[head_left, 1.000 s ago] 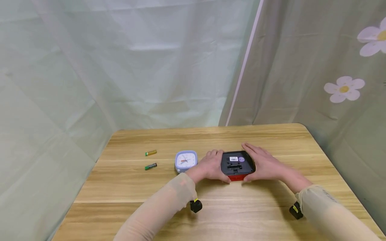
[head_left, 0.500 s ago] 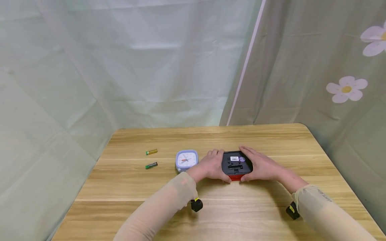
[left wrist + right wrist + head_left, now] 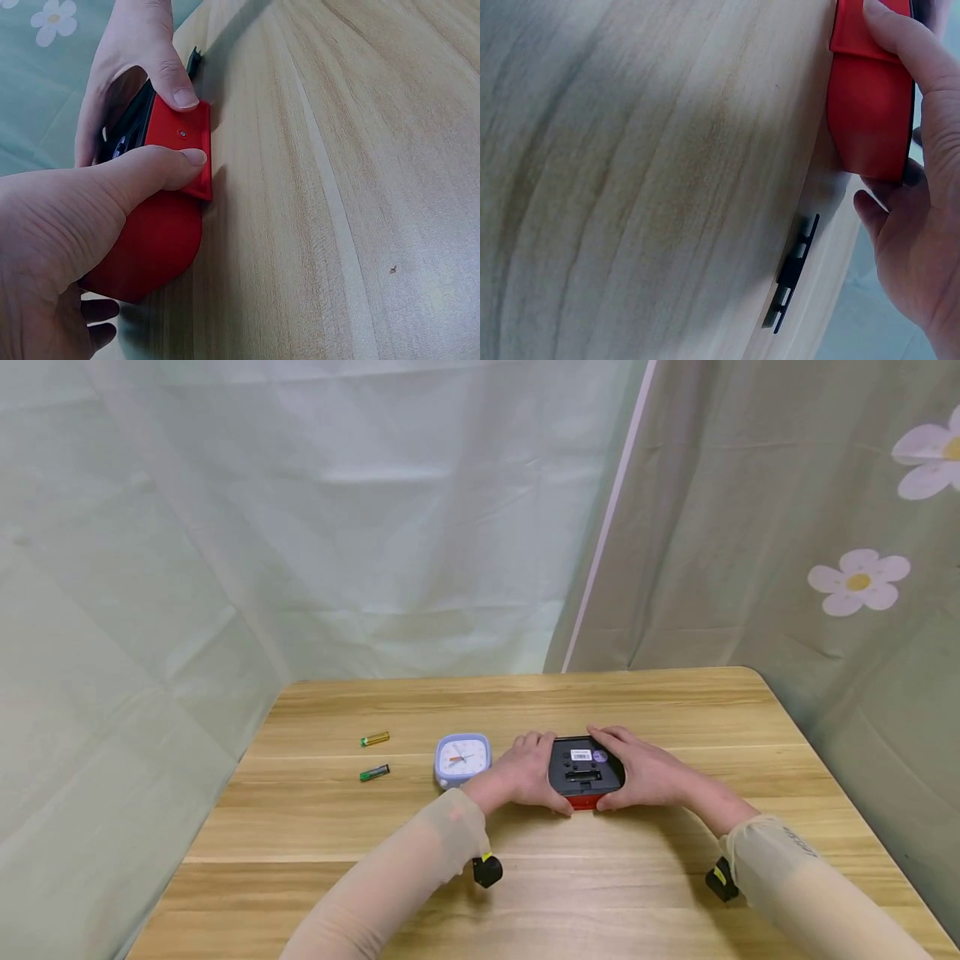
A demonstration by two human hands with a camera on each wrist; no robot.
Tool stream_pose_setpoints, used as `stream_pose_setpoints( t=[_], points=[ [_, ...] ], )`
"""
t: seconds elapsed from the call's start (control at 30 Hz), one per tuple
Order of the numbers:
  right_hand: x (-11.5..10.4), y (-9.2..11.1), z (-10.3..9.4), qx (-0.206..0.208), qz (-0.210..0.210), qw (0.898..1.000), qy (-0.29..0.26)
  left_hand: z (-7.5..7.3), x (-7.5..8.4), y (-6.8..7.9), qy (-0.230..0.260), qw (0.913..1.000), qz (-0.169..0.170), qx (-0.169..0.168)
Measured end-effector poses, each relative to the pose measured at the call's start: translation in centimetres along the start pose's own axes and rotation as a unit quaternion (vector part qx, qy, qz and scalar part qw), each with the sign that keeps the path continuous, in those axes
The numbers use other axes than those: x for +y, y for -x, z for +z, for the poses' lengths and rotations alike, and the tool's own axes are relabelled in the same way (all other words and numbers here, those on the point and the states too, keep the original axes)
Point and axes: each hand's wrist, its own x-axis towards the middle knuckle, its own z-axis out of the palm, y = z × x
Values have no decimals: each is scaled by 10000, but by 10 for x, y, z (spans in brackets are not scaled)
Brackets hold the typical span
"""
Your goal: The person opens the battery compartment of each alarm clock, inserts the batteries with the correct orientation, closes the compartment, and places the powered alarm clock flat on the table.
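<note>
A red clock (image 3: pixel 587 802) lies with its black back facing up, showing a white barcode label, a purple round sticker and a long slot. My left hand (image 3: pixel 529 770) holds its left side, thumb on the front edge and fingers at the back. From the other side my right hand (image 3: pixel 647 770) grips it, the thumb pressing the red front edge close to the left thumb. In the right wrist view, a thin black plastic piece (image 3: pixel 791 274) lies on the wood beside the right hand. The clock's face is hidden underneath.
Left of the left hand stands a light blue alarm clock (image 3: pixel 462 757), tilted face up. Farther left lie a gold-and-green battery (image 3: pixel 375 739) and a dark green battery (image 3: pixel 374 772). A pale curtain hangs behind the wooden table (image 3: pixel 300 835).
My right hand has shifted left and closed in on the clock's right side, covering more of its black back. The left hand has stayed in place.
</note>
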Motion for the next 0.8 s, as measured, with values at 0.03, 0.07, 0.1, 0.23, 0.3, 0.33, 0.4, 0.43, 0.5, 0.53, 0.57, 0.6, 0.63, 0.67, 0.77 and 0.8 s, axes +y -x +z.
stream_pose_setpoints(
  t=[0.03, 0.07, 0.1, 0.23, 0.3, 0.33, 0.4, 0.43, 0.5, 0.53, 0.57, 0.6, 0.63, 0.67, 0.77, 0.8],
  points=[
    [0, 0, 0, -4, -5, 10000, -16, 1, -1, -1, -17, 10000, -8, 6],
    [0, 0, 0, -16, -6, 10000, -36, 2, -1, -3, -21, 10000, -23, -3],
    [-1, 0, 0, -35, -2, 10000, -61, 3, -2, -4, -12, 10000, -45, -19],
    [-2, 0, 0, -101, 5, 9998, -164, 5, -2, -6, 34, 9999, -95, -37],
    [-2, 0, -1, -112, -10, 9997, -209, 5, -2, -6, 14, 9999, -120, -69],
    [-2, 0, -1, -122, -5, 9996, -240, 5, -2, -6, -1, 9999, -134, -72],
    [-3, 0, -1, -151, 15, 9994, -313, 3, 0, -4, -44, 9998, -146, -82],
    [-3, 0, -1, -166, 6, 9993, -342, 2, 1, -2, -73, 9999, -132, -83],
    [-3, 1, -2, -198, -11, 9990, -397, -2, 4, 1, -97, 9999, -115, -81],
    [-2, 1, -2, -208, -6, 9989, -425, -2, 4, 1, -112, 9998, -119, -78],
    [-2, 1, -2, -203, -21, 9988, -453, -2, 4, 1, -121, 9998, -129, -84],
    [-2, 1, -3, -206, -12, 9986, -490, -2, 4, 1, -123, 9998, -137, -84],
    [-2, 1, -3, -216, 8, 9985, -507, -1, 4, 0, -127, 9998, -155, -93],
    [-2, 1, -4, -226, 31, 9984, -517, 1, 3, -2, -123, 9997, -185, -108],
    [-2, 0, -4, -277, 103, 9983, -508, 4, 1, -5, -117, 9996, -235, -117],
    [-2, 0, -5, -305, 132, 9982, -491, 4, 0, -5, -109, 9996, -237, -126]
  ],
)
